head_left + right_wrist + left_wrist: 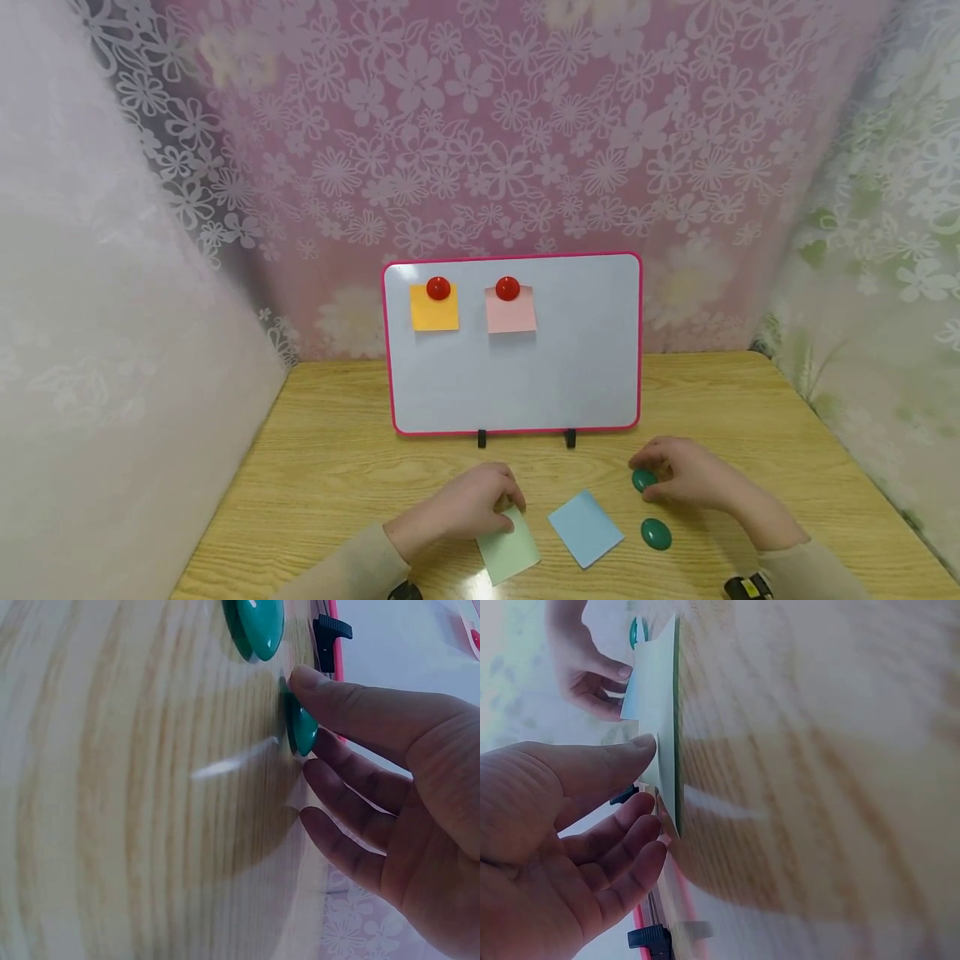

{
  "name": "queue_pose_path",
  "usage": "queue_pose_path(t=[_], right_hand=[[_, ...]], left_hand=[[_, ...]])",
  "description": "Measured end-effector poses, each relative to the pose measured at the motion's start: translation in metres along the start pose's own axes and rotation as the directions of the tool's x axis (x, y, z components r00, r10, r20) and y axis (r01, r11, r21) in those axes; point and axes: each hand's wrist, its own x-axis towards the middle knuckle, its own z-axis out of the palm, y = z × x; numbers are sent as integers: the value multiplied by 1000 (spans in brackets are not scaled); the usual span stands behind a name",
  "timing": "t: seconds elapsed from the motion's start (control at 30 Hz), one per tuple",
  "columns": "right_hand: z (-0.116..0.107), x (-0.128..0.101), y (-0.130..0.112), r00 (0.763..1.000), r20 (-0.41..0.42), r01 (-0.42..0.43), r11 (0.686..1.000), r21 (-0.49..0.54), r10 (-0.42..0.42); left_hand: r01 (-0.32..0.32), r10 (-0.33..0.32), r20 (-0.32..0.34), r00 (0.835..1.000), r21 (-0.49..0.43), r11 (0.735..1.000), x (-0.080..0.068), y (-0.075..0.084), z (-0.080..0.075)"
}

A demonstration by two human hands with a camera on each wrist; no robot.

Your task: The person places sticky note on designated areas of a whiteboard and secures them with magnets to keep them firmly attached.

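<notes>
My left hand (483,502) pinches the upper edge of a pale green sticky note (510,552), its thumb (641,746) lying on the paper. In the left wrist view the note (660,697) stands out over a darker green edge beneath it. On the right, my right hand (690,473) has thumb and fingertips on either side of a green oval magnet (642,480) at the tabletop. The right wrist view shows that magnet (303,729) between thumb and forefinger. A second green magnet (656,534) lies nearer me. Between the hands lies a blue sticky note (586,529).
A whiteboard (585,350) with a pink frame stands upright on black feet (571,438) behind the hands. Red magnets (507,288) hold an orange note (434,312) and a pink note (512,314) on it. Floral curtains (480,125) enclose the wooden table (330,467).
</notes>
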Motion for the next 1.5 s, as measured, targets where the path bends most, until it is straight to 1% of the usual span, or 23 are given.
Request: queue_pose_path(t=[0.27,0.5,0.73,0.87,1.03,1.5], right_hand=[[4,0,4,1000,-7,-1,999,-39,1],[4,0,4,999,-10,37,998,-52,-37],[6,1,2,999,-19,38,997,-64,-39],[7,1,-1,999,-39,24,996,-84,-28],[9,1,-5,999,-52,-4,995,-97,-1],[7,3,-14,998,-44,-42,994,-97,38]], left_hand=[[5,-5,1,1000,9,1000,1,1,-1],[11,-11,-6,1000,-2,1000,2,2,-1],[6,-7,-8,1000,-5,1000,3,2,-1],[-6,6,-11,1000,-2,1000,4,1,-1],[-5,5,-5,1000,-24,1000,5,0,0],[-8,8,-6,1000,-38,999,5,-1,2]])
